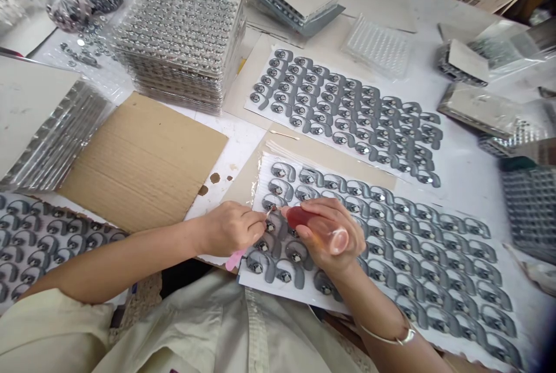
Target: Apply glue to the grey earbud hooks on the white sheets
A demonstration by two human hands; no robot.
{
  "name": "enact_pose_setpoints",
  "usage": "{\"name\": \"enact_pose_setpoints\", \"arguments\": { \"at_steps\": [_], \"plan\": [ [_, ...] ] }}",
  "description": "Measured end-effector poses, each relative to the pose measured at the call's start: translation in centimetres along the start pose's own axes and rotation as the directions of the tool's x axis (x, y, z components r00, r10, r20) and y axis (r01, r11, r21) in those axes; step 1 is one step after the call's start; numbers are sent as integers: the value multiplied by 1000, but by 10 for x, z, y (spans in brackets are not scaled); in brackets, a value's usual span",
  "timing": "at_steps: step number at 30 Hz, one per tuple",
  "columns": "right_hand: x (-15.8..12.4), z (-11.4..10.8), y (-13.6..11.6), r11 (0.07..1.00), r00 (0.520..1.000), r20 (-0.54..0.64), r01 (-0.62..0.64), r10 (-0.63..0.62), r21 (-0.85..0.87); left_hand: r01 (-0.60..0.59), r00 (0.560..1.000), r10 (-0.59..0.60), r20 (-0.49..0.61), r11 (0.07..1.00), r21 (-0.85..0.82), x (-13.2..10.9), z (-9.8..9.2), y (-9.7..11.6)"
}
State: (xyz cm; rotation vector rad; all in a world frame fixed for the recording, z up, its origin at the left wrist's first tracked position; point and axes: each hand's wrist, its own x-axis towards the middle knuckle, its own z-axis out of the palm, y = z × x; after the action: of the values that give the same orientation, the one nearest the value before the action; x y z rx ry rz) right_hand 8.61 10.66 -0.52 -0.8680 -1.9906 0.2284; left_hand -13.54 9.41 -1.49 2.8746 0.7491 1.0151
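A white sheet (pixel 256 278) bearing rows of grey hook-shaped pieces with shiny centres lies in front of me. Over its left part, my right hand (pixel 334 231) is wrapped round a small clear bottle with reddish contents (pixel 319 229), its tip pointing left at one grey piece (pixel 270 204). My left hand (pixel 234 227) is pinched around a thin stick (pixel 270 211) whose end meets the same spot. Whatever lies at the very tips is too small to make out. Beside my left hand a pink object (pixel 235 259) pokes out at the sheet's edge.
Behind is a second sheet of grey pieces (pixel 347 112). A cardboard piece (pixel 147 158) lies left, with a tall stack of clear trays (pixel 178 43) beyond it. A cotton swab (pixel 284 135) rests between the sheets. Bagged parts (pixel 69 5) sit back left; more packs (pixel 478 109) stand right.
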Motion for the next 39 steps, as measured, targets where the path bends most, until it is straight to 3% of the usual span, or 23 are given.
{"name": "enact_pose_setpoints", "arguments": {
  "at_steps": [19, 24, 28, 31, 34, 39],
  "plan": [
    [4, -4, -7, 998, 1000, -2, 19, -19, -60, 39, 999, -40, -18, 998, -40, -7, 6, -1],
    [11, -18, -6, 989, 986, -85, -145, 147, 27, 71, 997, -72, -9, 993, -90, -11, 9, -5],
    [23, -37, -8, 906, 900, -210, -317, 381, 281, 65, 997, -67, -24, 993, -99, -9, 8, -8],
    [20, -45, -15, 870, 871, -198, -376, 449, 318, 68, 996, -75, -57, 990, -122, -8, 7, -9],
    [3, -39, -24, 915, 918, -110, -356, 381, 190, 70, 994, -81, -72, 987, -143, -9, 8, -9],
    [-24, -11, -30, 987, 985, -135, -121, 106, -108, 70, 996, -76, -41, 988, -137, -11, 9, -9]
  ]
}}
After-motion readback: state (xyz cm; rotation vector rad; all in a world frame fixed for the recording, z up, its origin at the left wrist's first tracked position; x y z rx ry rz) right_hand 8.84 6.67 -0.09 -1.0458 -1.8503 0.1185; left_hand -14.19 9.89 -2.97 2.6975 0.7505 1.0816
